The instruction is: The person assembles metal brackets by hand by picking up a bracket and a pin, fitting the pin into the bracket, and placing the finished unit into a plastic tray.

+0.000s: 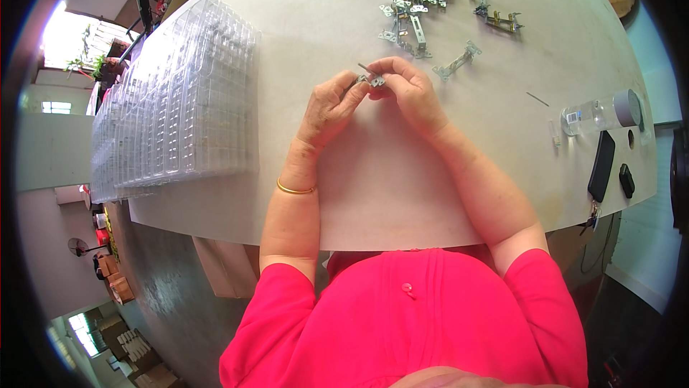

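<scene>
Above the middle of the table, my left hand (pixel 331 104) and my right hand (pixel 412 94) meet fingertip to fingertip. Between them is a small silvery metal bracket (pixel 377 82), pinched from both sides and partly covered by the fingers. A short thin grey rod (pixel 364 68) sticks out by my right fingertips; whether it belongs to the bracket I cannot tell. Just beyond my right hand lies a single metal bracket assembly (pixel 457 61). Farther off is a tangled pile of similar metal bracket assemblies (pixel 418 22), some with brass-coloured parts.
Tall stacks of clear plastic trays (pixel 194 94) fill the left of the pale table (pixel 387 194). On the right are a thin rod (pixel 537 99), a clear jar with a grey lid (pixel 599 113), a black phone-like slab (pixel 601 165), keys (pixel 591 218) and a small black object (pixel 626 180).
</scene>
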{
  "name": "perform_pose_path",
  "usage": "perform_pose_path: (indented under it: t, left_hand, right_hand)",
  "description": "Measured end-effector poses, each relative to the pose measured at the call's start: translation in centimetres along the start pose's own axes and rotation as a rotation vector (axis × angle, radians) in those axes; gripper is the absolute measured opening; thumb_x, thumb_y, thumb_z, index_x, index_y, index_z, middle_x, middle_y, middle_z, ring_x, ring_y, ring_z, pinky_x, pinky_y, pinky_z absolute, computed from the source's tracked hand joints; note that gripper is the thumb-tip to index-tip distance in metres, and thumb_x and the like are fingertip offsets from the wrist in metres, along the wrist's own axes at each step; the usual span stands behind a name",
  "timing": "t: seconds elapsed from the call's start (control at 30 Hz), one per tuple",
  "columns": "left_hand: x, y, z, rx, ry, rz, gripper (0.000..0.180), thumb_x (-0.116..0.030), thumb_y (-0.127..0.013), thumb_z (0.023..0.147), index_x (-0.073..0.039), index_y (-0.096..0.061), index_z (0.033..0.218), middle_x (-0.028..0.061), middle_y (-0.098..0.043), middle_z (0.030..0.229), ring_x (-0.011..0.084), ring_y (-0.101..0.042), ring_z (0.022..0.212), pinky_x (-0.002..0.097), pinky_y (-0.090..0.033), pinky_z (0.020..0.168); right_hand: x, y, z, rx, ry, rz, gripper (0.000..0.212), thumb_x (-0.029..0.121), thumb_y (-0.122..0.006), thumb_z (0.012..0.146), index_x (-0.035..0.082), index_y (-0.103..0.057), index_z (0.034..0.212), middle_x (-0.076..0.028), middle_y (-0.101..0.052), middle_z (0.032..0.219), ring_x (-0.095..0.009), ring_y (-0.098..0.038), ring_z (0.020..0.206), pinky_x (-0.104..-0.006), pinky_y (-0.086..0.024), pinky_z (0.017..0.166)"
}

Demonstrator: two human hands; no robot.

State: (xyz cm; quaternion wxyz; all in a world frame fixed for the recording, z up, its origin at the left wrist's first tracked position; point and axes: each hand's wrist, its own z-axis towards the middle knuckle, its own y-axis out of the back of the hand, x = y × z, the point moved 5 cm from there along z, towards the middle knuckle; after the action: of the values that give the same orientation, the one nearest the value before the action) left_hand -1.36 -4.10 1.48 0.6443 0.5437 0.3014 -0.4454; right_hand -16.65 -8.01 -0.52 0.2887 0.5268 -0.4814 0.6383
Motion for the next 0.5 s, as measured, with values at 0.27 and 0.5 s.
perform_pose_path:
  t: [0.27, 0.5]
  left_hand:
    - [-0.9, -0.3, -0.1, -0.025, -0.11, 0.129, 0.023, -0.014, -0.065, 0.097, -0.001, -0.054, 0.081, -0.0008, -0.04, 0.065, 0.0069, -0.035, 0.061, 0.0265, -0.033, 0.052]
    - [-1.0, -1.2, -0.2, 0.009, -0.091, 0.209, 0.021, -0.014, -0.067, 0.095, 0.0, -0.056, 0.082, 0.0019, -0.044, 0.064, 0.0091, -0.036, 0.059, 0.0281, -0.035, 0.052]
  right_hand:
    - [0.1, -0.1, 0.3, 0.046, -0.003, 0.008, 0.019, 0.01, -0.054, 0.095, 0.0, -0.066, 0.106, -0.004, -0.066, 0.097, -0.01, -0.06, 0.09, -0.0251, -0.05, 0.083]
    - [0.0, 0.1, 0.4, -0.08, 0.161, 0.003, 0.011, 0.013, -0.062, 0.099, 0.004, -0.066, 0.105, 0.0, -0.066, 0.096, -0.008, -0.059, 0.09, -0.0239, -0.049, 0.083]
